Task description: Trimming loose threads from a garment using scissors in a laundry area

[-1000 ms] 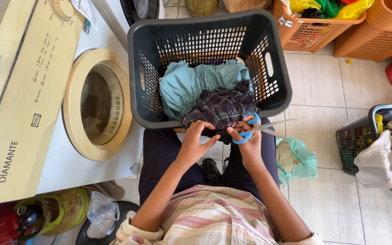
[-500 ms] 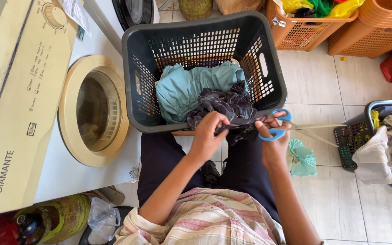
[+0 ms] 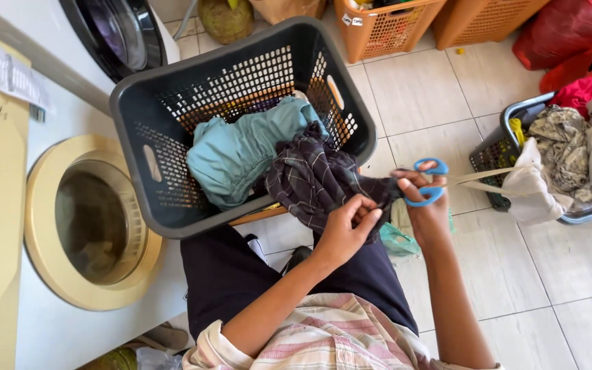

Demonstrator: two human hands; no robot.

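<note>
My left hand [image 3: 348, 231] pinches the edge of a dark plaid garment [image 3: 316, 179] that spills out of a dark plastic laundry basket [image 3: 152, 151] over my lap. My right hand [image 3: 425, 204] grips blue-handled scissors [image 3: 440, 183], the blades open and pointing right, and also pinches the garment's edge. A teal garment [image 3: 238, 152] lies in the basket behind the plaid one. I sit in dark trousers and a striped shirt.
A cream front-loading washer [image 3: 87, 229] stands at my left, another machine with a dark door [image 3: 114, 31] behind it. Orange baskets [image 3: 385, 27] sit at the back. A grey basket of mixed clothes [image 3: 570, 157] is at the right, red bags [image 3: 570, 34] beyond, and a green plastic bag [image 3: 397, 240] lies on the tiled floor.
The view swung left and tilted. My right hand with the scissors moved right, away from the basket, pulling the plaid cloth out; my left hand slid lower along the fabric.
</note>
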